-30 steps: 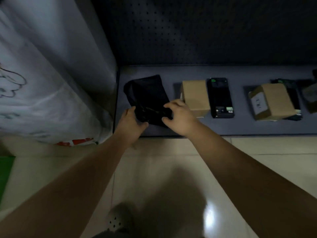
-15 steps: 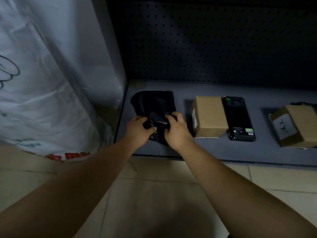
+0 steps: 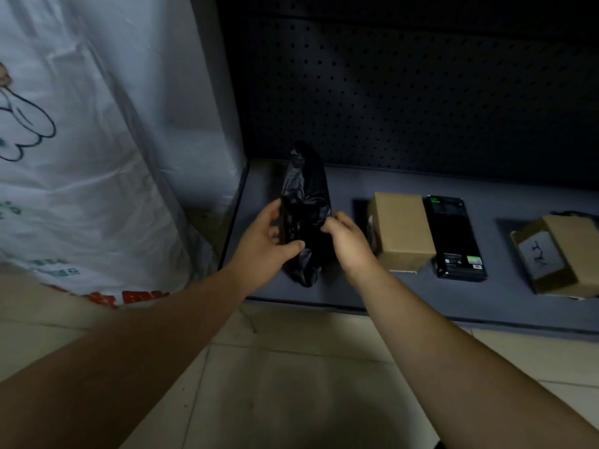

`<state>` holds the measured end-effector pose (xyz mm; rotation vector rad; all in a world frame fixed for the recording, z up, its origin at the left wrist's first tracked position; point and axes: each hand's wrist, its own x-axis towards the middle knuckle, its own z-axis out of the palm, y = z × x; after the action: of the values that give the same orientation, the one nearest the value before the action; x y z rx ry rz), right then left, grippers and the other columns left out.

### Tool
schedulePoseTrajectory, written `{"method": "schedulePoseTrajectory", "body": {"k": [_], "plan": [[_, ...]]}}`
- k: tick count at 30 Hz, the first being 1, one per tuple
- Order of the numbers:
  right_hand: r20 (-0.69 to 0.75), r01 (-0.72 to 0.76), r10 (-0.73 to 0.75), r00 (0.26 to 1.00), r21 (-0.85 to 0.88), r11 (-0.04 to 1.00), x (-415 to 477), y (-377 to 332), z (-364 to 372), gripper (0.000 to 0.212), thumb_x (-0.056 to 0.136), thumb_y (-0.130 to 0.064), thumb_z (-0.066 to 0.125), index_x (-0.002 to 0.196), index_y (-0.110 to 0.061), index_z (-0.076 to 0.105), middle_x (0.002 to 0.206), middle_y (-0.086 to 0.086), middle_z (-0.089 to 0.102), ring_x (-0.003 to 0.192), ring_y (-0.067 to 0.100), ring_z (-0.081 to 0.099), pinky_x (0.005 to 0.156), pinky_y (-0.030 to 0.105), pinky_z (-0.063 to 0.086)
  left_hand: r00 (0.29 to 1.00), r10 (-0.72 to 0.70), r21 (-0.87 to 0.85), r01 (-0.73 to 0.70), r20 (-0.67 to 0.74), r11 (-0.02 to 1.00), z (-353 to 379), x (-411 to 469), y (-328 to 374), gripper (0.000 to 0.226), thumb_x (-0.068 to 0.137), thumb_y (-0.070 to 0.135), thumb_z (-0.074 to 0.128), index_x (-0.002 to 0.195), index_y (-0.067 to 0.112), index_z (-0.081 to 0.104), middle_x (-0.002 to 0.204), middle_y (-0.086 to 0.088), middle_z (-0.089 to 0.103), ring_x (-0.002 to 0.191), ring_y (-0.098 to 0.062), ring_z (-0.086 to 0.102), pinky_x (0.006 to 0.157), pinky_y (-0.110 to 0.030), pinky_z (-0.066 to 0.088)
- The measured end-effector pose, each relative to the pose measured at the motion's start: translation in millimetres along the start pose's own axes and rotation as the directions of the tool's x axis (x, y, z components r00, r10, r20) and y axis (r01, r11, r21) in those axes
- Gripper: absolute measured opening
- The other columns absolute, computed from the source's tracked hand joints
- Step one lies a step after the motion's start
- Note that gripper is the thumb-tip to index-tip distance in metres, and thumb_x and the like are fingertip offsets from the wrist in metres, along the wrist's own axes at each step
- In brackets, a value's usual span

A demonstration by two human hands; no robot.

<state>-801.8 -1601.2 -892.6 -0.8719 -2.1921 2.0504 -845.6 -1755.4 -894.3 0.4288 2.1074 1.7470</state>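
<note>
Over grey shelf [image 3: 405, 306], crinkled glossy black plastic bag [image 3: 306, 202], fingers of both hands pinching it.

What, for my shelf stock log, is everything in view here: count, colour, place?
black bag: 1, black plastic, held upright at the shelf's left end
middle cardboard box: 1, brown, mid-shelf
right cardboard box: 1, brown with white label, shelf's right end
flat box: 1, black with green marks, right of the middle cardboard box
shelf: 1, grey, at floor level
pegboard: 1, dark, behind the shelf
sack: 1, white, printed, left of the shelf
floor: beige tiles, foreground
left hand: 1, grips the bag
right hand: 1, pinches the bag
</note>
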Motion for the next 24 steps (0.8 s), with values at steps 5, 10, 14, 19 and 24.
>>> {"method": "schedulePoseTrajectory", "body": {"k": [5,10,14,19,24], "plan": [[0.137,-0.007,0.000,0.991,0.053,0.999,1.7,-7.3,12.2,0.046,0.080,-0.047,0.074,0.120,-0.028,0.062,0.114,-0.007,0.071,0.105,0.012,0.066,0.092,0.033,0.053,0.990,0.141,0.235,-0.137,-0.001,0.962,-3.1,-5.3,-2.2,0.039,0.084,0.015,0.070,0.113,0.038,0.058,0.113,0.015,0.060,0.108,-0.001,0.057,0.093,-0.019,0.046],[0.009,-0.174,0.175,0.985,0.170,0.970,13.8,3.7,-2.7,0.029,0.096,-0.024,0.056,0.123,-0.016,0.061,0.116,0.007,0.069,0.109,0.027,0.064,0.100,0.046,0.050,0.973,0.170,0.586,-0.229,0.155,0.778,-3.1,-1.8,-10.6,0.059,0.086,0.043,0.066,0.138,0.022,0.049,0.139,0.012,0.040,0.132,-0.007,0.029,0.110,-0.023,0.023],[-0.162,-0.134,0.129,0.978,-0.020,0.991,11.8,4.8,-23.8,0.046,0.101,-0.042,0.046,0.138,-0.016,0.051,0.136,0.001,0.056,0.124,0.022,0.053,0.101,0.031,0.040,0.985,-0.023,0.623,-0.089,0.169,0.777,9.2,4.2,-23.5,0.061,0.087,0.057,0.058,0.138,0.025,0.051,0.152,0.011,0.028,0.142,-0.013,0.015,0.113,-0.028,0.012],[-0.082,-0.143,0.125,0.989,-0.279,0.949,2.6,16.1,-21.5,0.039,0.091,-0.020,0.064,0.128,-0.010,0.059,0.129,0.006,0.064,0.117,0.025,0.061,0.098,0.031,0.047,0.999,-0.020,0.638,-0.008,0.037,0.770,11.9,24.3,-23.2,0.054,0.091,0.039,0.060,0.140,0.017,0.048,0.146,-0.001,0.036,0.135,-0.023,0.031,0.112,-0.033,0.028],[-0.095,-0.172,0.153,0.984,-0.232,0.957,3.0,20.9,-17.7,0.033,0.090,-0.004,0.060,0.123,-0.004,0.062,0.122,0.009,0.066,0.100,0.021,0.059,0.082,0.022,0.043,0.973,-0.229,0.510,0.200,-0.007,0.836,-1.1,27.9,-27.9,0.033,0.088,0.013,0.065,0.120,0.010,0.061,0.119,-0.004,0.066,0.100,-0.016,0.060,0.083,-0.024,0.043]]}}
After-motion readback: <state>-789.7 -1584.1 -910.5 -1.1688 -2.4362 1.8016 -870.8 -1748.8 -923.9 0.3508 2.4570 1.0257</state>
